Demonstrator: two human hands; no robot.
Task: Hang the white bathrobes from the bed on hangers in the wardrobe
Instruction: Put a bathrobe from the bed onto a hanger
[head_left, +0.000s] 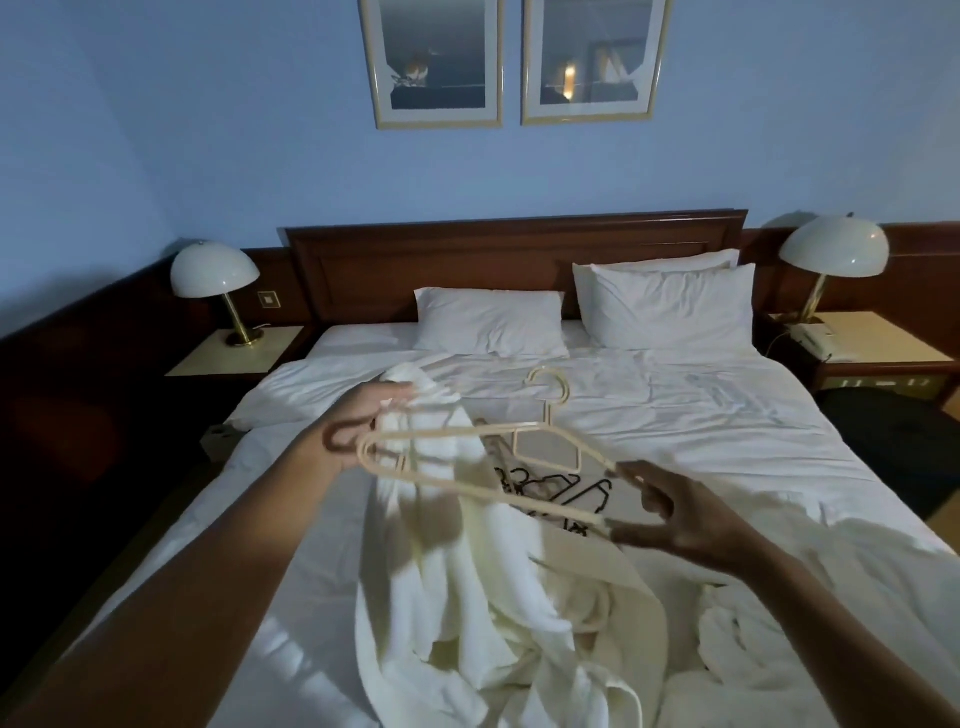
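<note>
Over the bed (675, 415), the left hand (363, 421) grips a white bathrobe (467, 571), the right hand (675, 519) pinches a beige hanger (467, 489) not yet inside it.

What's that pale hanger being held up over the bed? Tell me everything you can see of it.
It is a cream plastic clothes hanger, thin-barred and triangular, with an open curved hook on a short neck and a smaller loop under the neck. It hangs tilted in the air above the white bed, hook pointing away from the person. The right hand pinches its right end. Its rounded left end sits by the left hand, which grips the white bathrobe draped beneath it.
</note>
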